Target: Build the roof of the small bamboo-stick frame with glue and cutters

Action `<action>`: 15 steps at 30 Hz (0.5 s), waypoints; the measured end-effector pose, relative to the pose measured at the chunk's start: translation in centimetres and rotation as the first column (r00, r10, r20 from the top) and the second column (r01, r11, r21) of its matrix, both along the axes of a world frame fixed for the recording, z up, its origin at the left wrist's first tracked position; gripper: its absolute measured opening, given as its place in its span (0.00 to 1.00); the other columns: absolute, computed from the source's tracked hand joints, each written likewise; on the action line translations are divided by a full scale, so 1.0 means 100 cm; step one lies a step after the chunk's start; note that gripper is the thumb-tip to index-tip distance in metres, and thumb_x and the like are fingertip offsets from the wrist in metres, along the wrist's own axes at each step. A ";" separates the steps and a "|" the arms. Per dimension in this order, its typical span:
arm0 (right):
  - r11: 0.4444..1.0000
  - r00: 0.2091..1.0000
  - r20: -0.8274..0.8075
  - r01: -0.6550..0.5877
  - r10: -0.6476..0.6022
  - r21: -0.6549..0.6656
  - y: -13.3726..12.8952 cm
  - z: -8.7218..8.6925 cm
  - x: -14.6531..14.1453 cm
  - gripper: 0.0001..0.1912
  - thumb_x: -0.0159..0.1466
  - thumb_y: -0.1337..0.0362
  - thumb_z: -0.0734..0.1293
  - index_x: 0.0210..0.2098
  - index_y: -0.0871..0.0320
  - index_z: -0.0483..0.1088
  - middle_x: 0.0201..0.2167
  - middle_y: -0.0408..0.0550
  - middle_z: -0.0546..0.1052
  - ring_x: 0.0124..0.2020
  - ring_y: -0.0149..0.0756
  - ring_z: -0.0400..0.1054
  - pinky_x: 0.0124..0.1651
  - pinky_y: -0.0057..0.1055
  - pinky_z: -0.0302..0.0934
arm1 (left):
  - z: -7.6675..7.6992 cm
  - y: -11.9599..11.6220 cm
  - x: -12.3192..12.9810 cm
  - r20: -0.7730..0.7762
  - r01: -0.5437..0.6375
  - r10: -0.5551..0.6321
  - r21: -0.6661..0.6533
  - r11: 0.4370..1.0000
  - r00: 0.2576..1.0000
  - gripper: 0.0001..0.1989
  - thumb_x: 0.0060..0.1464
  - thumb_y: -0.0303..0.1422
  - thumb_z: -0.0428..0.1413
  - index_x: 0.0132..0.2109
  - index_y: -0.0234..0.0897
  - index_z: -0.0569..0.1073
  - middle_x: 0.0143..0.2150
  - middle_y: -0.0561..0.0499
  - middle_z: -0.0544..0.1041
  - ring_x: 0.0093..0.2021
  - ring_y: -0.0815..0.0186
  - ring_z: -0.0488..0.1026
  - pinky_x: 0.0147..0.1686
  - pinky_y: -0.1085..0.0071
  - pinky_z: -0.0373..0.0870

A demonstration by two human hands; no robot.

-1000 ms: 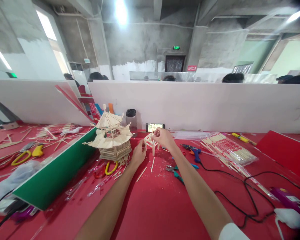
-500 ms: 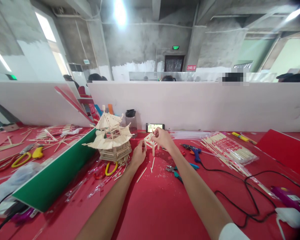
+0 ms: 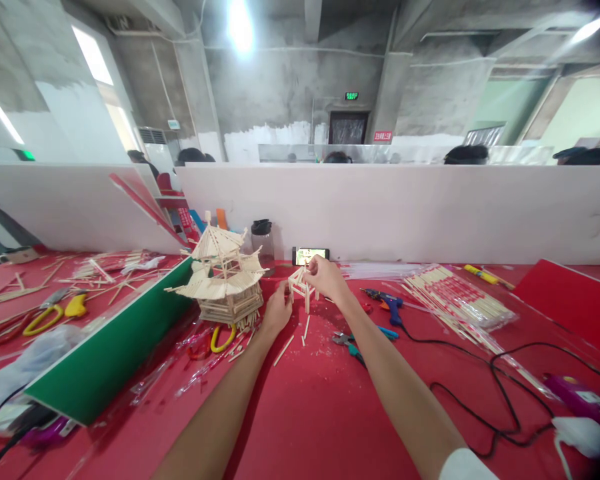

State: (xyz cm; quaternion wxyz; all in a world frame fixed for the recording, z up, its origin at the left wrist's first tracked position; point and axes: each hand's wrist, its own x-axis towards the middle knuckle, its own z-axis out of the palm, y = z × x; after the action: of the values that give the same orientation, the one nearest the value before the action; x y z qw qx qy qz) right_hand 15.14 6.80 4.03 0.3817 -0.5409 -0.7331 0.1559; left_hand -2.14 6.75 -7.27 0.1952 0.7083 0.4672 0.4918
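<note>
The small pale wooden stick frame (image 3: 303,285) stands on the red table (image 3: 325,413), near the middle, in front of a black phone with a lit screen (image 3: 311,255). The left hand (image 3: 279,309) is partly curled, with its fingers at the frame's left side. The right hand (image 3: 325,275) has its thumb and finger pinched close at the frame's top; I cannot tell if a stick is between them. To the left stands a big pale stick tower with pointed roofs (image 3: 225,273). To the right are pliers with green handles (image 3: 347,341) and a blue glue gun (image 3: 390,303).
</note>
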 end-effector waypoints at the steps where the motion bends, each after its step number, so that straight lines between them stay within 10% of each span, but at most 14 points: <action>1: 1.000 1.000 0.002 -0.002 0.002 -0.003 0.000 0.000 0.000 0.07 0.55 0.66 0.68 0.31 0.54 0.64 0.26 0.40 0.76 0.27 0.32 0.70 0.30 0.26 0.55 | 0.000 0.000 0.000 0.000 0.002 -0.002 -0.002 1.000 1.000 0.15 0.60 0.25 0.51 0.53 0.39 0.69 0.49 0.43 0.80 0.48 0.59 0.78 0.51 0.63 0.71; 15: 1.000 1.000 0.004 -0.015 0.015 0.002 0.004 -0.004 0.002 0.07 0.56 0.65 0.68 0.31 0.53 0.64 0.27 0.40 0.77 0.28 0.34 0.71 0.30 0.26 0.55 | -0.002 0.002 -0.001 -0.014 -0.014 0.014 -0.002 1.000 1.000 0.15 0.61 0.26 0.51 0.54 0.39 0.69 0.49 0.43 0.79 0.49 0.58 0.77 0.51 0.62 0.72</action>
State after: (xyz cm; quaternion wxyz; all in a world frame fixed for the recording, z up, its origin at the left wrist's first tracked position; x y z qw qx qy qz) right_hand 15.31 7.16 3.66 0.3796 -0.5354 -0.7379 0.1571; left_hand -2.25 6.94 -7.50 0.1895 0.7081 0.4742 0.4877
